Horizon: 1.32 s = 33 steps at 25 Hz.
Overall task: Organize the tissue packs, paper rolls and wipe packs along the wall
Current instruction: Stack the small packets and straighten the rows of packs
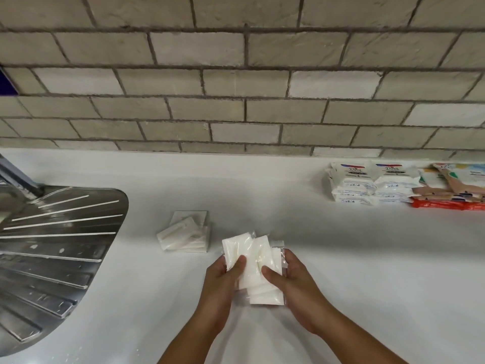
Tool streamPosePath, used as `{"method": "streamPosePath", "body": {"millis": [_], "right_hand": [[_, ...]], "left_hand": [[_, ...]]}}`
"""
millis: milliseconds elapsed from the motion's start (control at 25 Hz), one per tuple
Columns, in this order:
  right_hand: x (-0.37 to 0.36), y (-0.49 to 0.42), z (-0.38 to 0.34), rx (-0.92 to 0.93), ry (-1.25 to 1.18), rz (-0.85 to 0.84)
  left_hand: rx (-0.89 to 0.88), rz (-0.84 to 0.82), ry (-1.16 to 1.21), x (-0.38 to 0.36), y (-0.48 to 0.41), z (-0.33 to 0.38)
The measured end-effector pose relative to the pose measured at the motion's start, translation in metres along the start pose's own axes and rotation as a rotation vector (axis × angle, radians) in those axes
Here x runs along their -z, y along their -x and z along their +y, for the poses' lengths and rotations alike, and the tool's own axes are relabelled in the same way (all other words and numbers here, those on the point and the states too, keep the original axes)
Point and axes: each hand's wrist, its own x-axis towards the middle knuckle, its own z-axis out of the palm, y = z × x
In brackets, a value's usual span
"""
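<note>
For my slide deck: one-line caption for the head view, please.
Left hand and right hand hold a bundle of tissue packs over the counter; wipe packs stacked by the brick wall.

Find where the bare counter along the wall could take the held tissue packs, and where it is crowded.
Free: the counter strip below the brick wall, between the steel drainboard and the Dove wipe packs. Crowded: the far right, where stacked coloured packs sit beside them. A loose tissue pile sits mid-counter.

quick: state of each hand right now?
Left hand: grips the tissue packs, thumb on top.
Right hand: grips the same tissue packs from the other side.
</note>
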Motion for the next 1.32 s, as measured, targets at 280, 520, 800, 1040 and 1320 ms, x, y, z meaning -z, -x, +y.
{"method": "streamPosePath", "body": {"millis": [280, 520, 800, 1040, 1320], "right_hand": [[-0.006, -0.007, -0.002, -0.070, -0.125, 0.044], [-0.001, -0.011, -0.010, -0.080, -0.150, 0.020], [-0.003, -0.014, -0.013, -0.117, -0.031, -0.053], [0.001, -0.013, -0.019, -0.243, -0.048, -0.170], [0.005, -0.023, -0.018, -0.128, 0.109, -0.094]], "left_hand": [[0.034, -0.076, -0.078, -0.005, -0.015, 0.001], [-0.005, -0.224, -0.311, -0.023, -0.019, 0.000], [-0.696, -0.402, -1.451, -0.010, -0.037, 0.016], [-0.869, -0.380, -1.389, -0.017, -0.042, 0.007], [-0.896, -0.278, -1.257, -0.026, -0.051, 0.003]]}}
